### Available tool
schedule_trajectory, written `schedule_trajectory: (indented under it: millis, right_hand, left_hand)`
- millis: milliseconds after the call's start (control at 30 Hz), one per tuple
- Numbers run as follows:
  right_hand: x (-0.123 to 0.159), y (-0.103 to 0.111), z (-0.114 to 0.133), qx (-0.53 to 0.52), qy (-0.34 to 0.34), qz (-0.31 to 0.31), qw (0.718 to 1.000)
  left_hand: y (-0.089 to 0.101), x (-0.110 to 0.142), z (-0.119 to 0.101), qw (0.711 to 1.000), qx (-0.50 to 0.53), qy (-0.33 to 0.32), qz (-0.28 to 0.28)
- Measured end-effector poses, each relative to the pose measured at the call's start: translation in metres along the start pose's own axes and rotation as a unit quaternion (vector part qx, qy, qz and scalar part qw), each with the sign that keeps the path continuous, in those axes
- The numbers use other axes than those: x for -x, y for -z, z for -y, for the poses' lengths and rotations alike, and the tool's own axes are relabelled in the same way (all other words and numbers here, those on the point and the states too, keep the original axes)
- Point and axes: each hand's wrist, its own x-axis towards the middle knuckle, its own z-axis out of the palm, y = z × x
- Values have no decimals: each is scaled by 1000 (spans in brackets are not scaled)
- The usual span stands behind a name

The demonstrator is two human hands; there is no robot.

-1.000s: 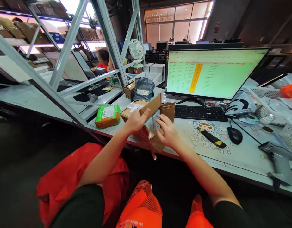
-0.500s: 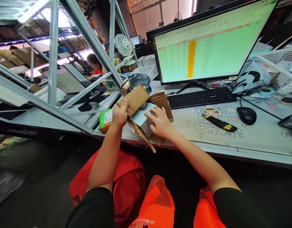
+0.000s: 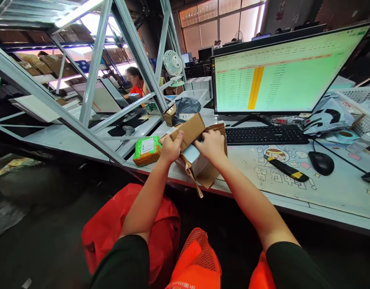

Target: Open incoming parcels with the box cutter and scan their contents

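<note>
An opened brown cardboard box [image 3: 209,178] with torn flaps rests at the desk's front edge, and a pale white box [image 3: 191,153] shows inside it. My left hand [image 3: 172,147] is closed on a raised flap of the cardboard box, thumb on top. My right hand [image 3: 214,147] reaches into the opening above the white box. Its fingers are curled together beside a small dark thing, and what they grip is mostly hidden. Left of my left hand lies a green-and-brown taped parcel [image 3: 147,150] with a white label.
Behind the box are a grey plastic bag [image 3: 187,105], a black keyboard [image 3: 267,135] and a monitor [image 3: 281,80]. A black-and-yellow cutter [image 3: 285,168] and a mouse [image 3: 321,162] lie to the right. Metal frame bars [image 3: 139,52] rise at the left. A person sits beyond them.
My right hand has moved from lying spread on the white box to reaching deeper into the opening, its fingers curled. My left hand stays on the flap. The view has shifted.
</note>
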Motion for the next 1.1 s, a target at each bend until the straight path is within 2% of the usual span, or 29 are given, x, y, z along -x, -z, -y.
schedule_trajectory:
  millis: [100, 167, 233, 300, 400, 467, 500, 567, 667, 767, 833, 933, 1000, 1100]
  right_hand:
    - [6, 12, -4, -8, 27, -8, 1000]
    - [23, 31, -19, -39, 42, -22, 998]
    - [48, 52, -41, -103, 20, -39, 994]
    - [76, 70, -67, -198, -61, -45, 977]
    - [113, 83, -105, -340, -209, -53, 915]
    - [124, 85, -127, -381, -255, -34, 888]
    - [126, 85, -136, -376, -267, -17, 887]
    - [119, 82, -155, -311, -285, 28, 906]
    - [97, 72, -179, -137, -286, 93, 944]
    - [80, 62, -196, 33, -265, 141, 953]
    - [78, 61, -197, 102, -257, 135, 951]
    - [90, 65, -175, 86, -211, 45, 973]
    - [97, 63, -146, 15, -125, -16, 992]
    - [95, 40, -95, -76, 34, -9, 996]
  left_hand:
    - [0, 0, -2, 1000, 10, 4, 3]
    - [1, 0, -3, 1000, 0, 10, -11]
    - [0, -1, -4, 1000, -12, 4, -16]
    - [0, -1, -5, 1000, -19, -13, -10]
    - [-1, -3, -3, 999, -24, -31, -6]
    - [0, -4, 1, 999, -22, -31, -10]
    - [0, -4, 4, 999, -20, -28, -10]
    - [3, -4, 9, 1000, -12, -20, -9]
    - [7, -4, 14, 1000, -2, -8, 2]
    - [9, -2, 12, 1000, -3, -4, 9]
    - [9, 0, 8, 1000, -3, -8, 10]
    - [5, 3, 3, 1000, -4, -13, 8]
    - [0, 5, 0, 1000, -15, -17, 5]
    - [-5, 7, -4, 999, -33, -34, 8]
